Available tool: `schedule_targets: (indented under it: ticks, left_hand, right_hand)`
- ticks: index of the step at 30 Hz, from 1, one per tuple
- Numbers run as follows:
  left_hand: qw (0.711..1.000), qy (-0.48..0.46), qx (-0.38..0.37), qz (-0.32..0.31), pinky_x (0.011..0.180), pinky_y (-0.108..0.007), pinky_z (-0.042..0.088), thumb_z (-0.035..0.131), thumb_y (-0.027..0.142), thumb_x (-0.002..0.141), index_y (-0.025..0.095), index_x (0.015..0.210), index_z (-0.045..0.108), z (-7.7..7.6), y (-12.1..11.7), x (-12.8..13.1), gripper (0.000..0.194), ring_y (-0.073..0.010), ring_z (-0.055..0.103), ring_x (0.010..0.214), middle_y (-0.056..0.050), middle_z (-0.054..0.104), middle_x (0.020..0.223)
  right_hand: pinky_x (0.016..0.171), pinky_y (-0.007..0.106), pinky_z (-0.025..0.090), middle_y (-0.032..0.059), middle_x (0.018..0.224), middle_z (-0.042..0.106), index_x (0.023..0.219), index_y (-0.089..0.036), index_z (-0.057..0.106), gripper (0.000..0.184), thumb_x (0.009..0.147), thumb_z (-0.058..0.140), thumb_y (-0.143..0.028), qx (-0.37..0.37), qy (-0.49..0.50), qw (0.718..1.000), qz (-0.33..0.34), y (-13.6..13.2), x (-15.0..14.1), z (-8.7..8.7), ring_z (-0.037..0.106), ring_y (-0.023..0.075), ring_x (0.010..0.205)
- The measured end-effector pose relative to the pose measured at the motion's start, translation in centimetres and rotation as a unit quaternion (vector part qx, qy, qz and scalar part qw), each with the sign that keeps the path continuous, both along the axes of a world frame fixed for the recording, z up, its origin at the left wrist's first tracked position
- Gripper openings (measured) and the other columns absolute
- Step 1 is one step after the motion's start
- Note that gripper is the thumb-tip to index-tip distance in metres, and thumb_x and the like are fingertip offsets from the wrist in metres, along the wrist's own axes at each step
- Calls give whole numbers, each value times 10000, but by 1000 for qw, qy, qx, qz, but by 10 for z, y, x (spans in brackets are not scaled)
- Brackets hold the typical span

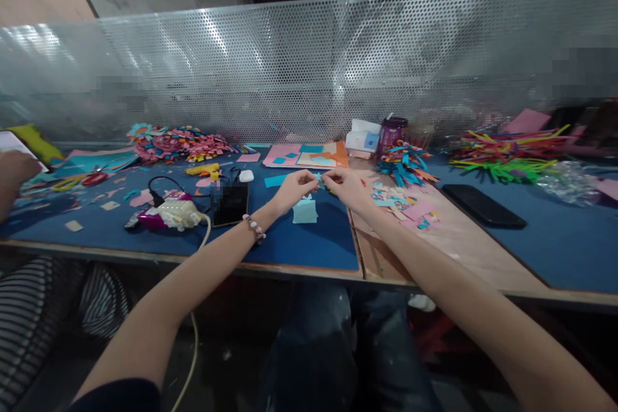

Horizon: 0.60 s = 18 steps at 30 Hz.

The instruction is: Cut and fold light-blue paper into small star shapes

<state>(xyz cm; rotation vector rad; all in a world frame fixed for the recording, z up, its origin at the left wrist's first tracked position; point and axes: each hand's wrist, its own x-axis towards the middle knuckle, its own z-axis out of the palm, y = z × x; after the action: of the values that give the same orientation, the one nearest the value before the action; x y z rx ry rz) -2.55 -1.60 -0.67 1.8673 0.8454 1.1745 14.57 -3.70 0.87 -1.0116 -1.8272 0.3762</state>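
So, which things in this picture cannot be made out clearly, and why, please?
All in the head view:
Small piece between the left hand and right hand: partly covered by fingers; its shape and grip are unclear.
Other person's hand: cut off by the left edge.
Black device: pixelation hides its upper left.
Space behind the metal panel: mostly hidden by it.
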Motion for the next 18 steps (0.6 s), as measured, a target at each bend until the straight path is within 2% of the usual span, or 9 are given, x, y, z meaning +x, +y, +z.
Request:
schedule_targets:
  ticks: [5,10,13,14,16,18]
  left_hand:
    - [1000,12,-3,4,537,-220,382,587,338,764,147,773,568,3,-4,1,193,-84,481,551,-12,590,666]
    - [1000,10,4,4,524,-221,372,586,332,757,145,725,562,6,-7,4,191,-88,477,555,-2,560,641]
    - [1000,-13,-8,4,530,-220,374,589,323,752,143,751,575,5,-6,4,180,-94,493,576,-4,559,647]
    - [1000,-22,-18,2,534,-219,375,594,324,748,143,763,579,5,-5,3,182,-95,501,586,-7,567,658]
    - [998,-42,-48,-6,549,-217,376,617,342,731,143,780,584,3,-3,2,207,-97,516,608,-14,583,687]
    - [995,-62,-82,-18,566,-217,374,649,372,708,144,788,590,3,-2,1,249,-95,521,623,-18,592,707]
  right_hand:
    - [652,279,421,46,754,659,784,-164,648,200,813,494,-288,1,-9,1000,-7,4,-2,-6,569,161,695]
    - [751,333,425,89,803,619,718,-173,585,105,783,507,-199,110,-61,986,-112,6,-14,-17,547,215,823]
    - [829,363,402,98,833,614,708,-177,583,121,792,499,-200,142,-65,980,-122,6,-18,-16,527,235,893]
    - [826,360,404,88,817,618,700,-178,589,140,800,502,-225,121,-43,986,-106,6,-17,-14,532,232,883]
    - [769,335,425,66,777,628,698,-173,614,220,821,504,-318,21,44,997,-54,8,-13,-11,556,213,826]
    - [691,300,438,52,762,639,723,-164,645,292,818,521,-411,-116,164,980,12,11,-6,-9,575,183,765]
